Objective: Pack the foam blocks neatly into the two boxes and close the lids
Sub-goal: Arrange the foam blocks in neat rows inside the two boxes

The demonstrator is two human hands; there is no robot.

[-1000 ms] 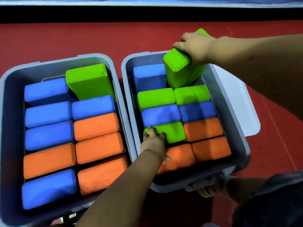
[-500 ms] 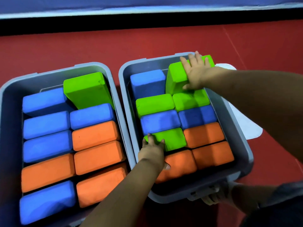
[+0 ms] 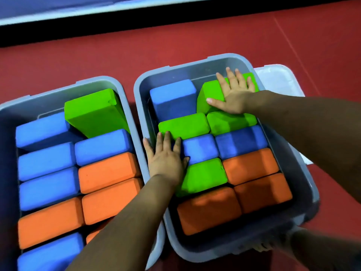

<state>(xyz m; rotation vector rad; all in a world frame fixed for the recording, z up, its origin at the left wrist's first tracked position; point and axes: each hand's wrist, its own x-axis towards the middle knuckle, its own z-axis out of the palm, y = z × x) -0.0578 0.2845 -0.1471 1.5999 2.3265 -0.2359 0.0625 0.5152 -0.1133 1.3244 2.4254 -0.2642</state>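
Note:
Two grey boxes sit side by side, both full of blue, green and orange foam blocks. In the right box (image 3: 304,165), my right hand (image 3: 233,95) presses flat on a tilted green block (image 3: 210,90) at the far right corner. My left hand (image 3: 166,155) lies flat with straight fingers over a blue block (image 3: 201,147) and a green block (image 3: 183,125) near the box's left wall. In the left box (image 3: 58,94) a green block (image 3: 95,112) leans up at the far right, higher than its neighbours.
A white lid (image 3: 279,81) lies on the red floor behind and to the right of the right box. A dark strip and a blue band run along the far edge. A leg shows at the lower right.
My right hand pushed the tilted green block further down into the far right corner. My left hand slid forward from the lower green block onto the blue and green ones.

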